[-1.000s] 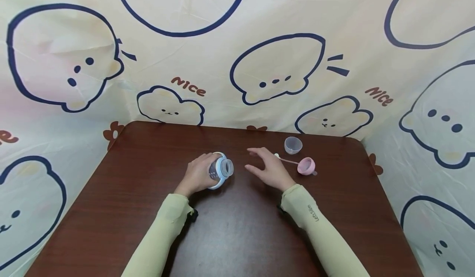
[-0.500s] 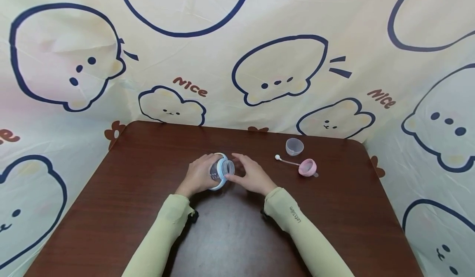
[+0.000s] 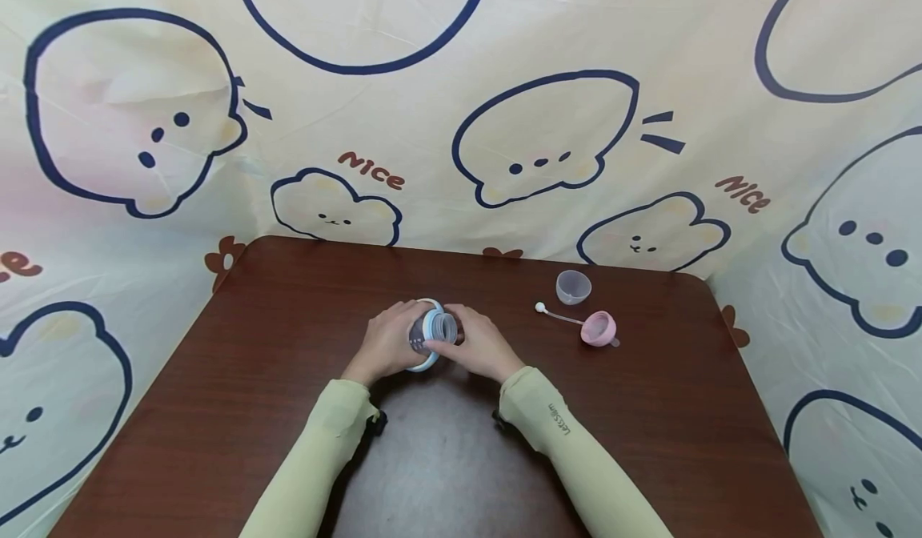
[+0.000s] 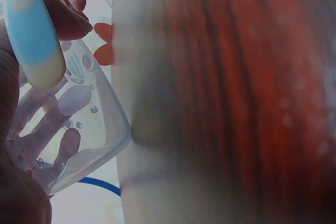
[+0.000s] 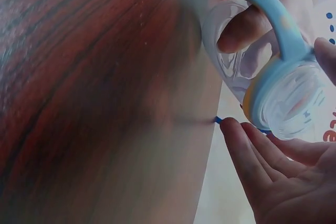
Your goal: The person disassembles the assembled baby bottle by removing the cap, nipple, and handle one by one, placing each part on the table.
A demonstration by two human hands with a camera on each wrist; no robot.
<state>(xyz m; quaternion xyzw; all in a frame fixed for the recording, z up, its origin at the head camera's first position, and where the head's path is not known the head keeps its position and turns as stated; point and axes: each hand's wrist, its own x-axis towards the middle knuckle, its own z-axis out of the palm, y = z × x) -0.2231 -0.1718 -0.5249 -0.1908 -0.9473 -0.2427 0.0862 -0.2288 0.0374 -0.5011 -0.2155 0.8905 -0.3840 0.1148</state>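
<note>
Near the middle of the dark wood table [image 3: 238, 410], the left hand [image 3: 385, 344] grips a clear bottle [image 3: 425, 335] lying on its side, blue collar [image 3: 432, 328] facing three o'clock. The right hand [image 3: 479, 347] touches that collar with relaxed, straightish fingers. Farther off at two o'clock lie a pink lid with straw [image 3: 595, 328] and a clear cap [image 3: 573, 287].
</note>
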